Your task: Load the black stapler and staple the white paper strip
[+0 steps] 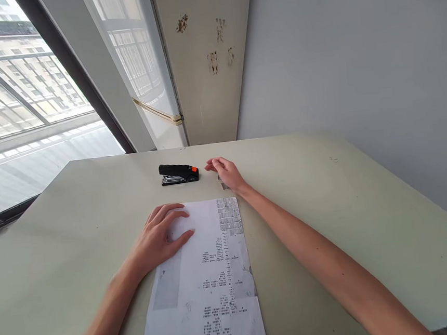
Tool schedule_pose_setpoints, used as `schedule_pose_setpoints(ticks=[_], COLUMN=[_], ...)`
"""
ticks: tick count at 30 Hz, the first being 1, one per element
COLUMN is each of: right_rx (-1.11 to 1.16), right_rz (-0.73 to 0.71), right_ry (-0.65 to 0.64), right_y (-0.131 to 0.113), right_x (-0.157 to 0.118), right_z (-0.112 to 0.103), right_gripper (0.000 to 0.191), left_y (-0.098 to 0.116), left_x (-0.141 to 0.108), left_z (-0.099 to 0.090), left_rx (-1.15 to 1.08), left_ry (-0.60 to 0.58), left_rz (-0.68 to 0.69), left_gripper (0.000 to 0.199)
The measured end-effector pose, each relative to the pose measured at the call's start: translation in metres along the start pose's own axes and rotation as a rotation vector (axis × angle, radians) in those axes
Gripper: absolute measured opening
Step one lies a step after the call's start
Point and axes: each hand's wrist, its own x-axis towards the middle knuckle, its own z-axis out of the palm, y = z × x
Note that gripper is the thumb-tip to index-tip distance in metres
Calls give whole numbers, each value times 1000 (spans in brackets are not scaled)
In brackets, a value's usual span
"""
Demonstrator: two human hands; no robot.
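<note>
Paper (204, 310) under spread L hand (161, 238), cd skew if dragged; R hand (227, 173) half-curled nr stapler (179, 173), grip unclear; L drift = bump risk

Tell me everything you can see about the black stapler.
The black stapler looks plastic, with silvery metal showing inside and an orange patch near its right end. It stands upright and crosswise on the pale tabletop, just beyond the printed paper, its left end gaping. Only the tabletop appears to touch it.
</note>
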Motion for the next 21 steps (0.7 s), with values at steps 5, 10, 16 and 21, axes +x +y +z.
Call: schedule_pose_setpoints(ticks=[5,10,16,21], right_rx=[149,161,69,38], right_rz=[60,115,171,224], right_ry=[-15,47,166,220], right_y=[-7,-12,-16,-19], right_x=[-6,-27,-99,-153], right_z=[3,-43,-139,-184], right_gripper=[53,54,52,43], left_y=[1,1,4,4], left_x=[0,0,-2,17], left_z=[-1,-2,-4,-12], left_rx=[12,9,-3,23], left_ry=[7,21,45,233], left_rz=[-12,-25,-29,6], left_gripper=[34,35,37,27])
